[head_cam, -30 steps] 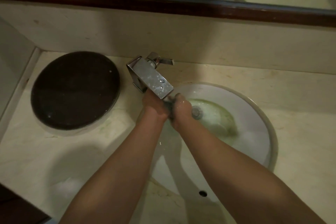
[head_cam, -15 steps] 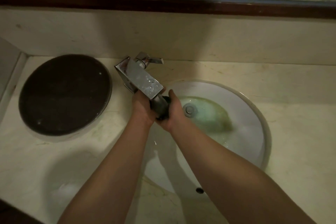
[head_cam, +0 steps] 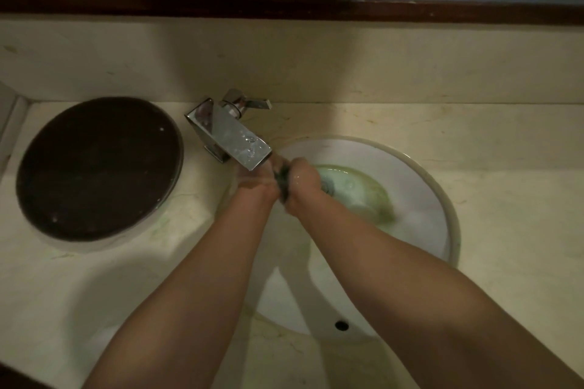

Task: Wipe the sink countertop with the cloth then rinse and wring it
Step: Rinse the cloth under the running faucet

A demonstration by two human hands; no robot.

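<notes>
Now two hands meet over the sink [head_cam: 414,186], and one cloth [head_cam: 283,179] shows as a dark, bunched strip squeezed between them. The left hand [head_cam: 254,181] and right hand [head_cam: 304,181] are both curled tight around it, knuckles almost touching, directly below the spout of the one tap [head_cam: 230,136]. The spout's end overlaps the left hand's fingers, so headroom above the hands is slight. The tap has one lever [head_cam: 252,103], which sits beyond the hands, toward the back wall. Just right of the right hand lies the drain [head_cam: 327,186], partly hidden by it, with a pool of greenish water [head_cam: 363,196] spreading farther right across the bowl. One overflow hole [head_cam: 341,325] sits well back toward the person, between the two forearms. Well to the left of the left hand, one dark round disc [head_cam: 98,167] lies on the countertop [head_cam: 512,174], its edge near the tap base. Right of the right hand the bowl is open out to its rim, with bare counter beyond. A dark mirror frame [head_cam: 284,5] runs across, far ahead of both hands.
</notes>
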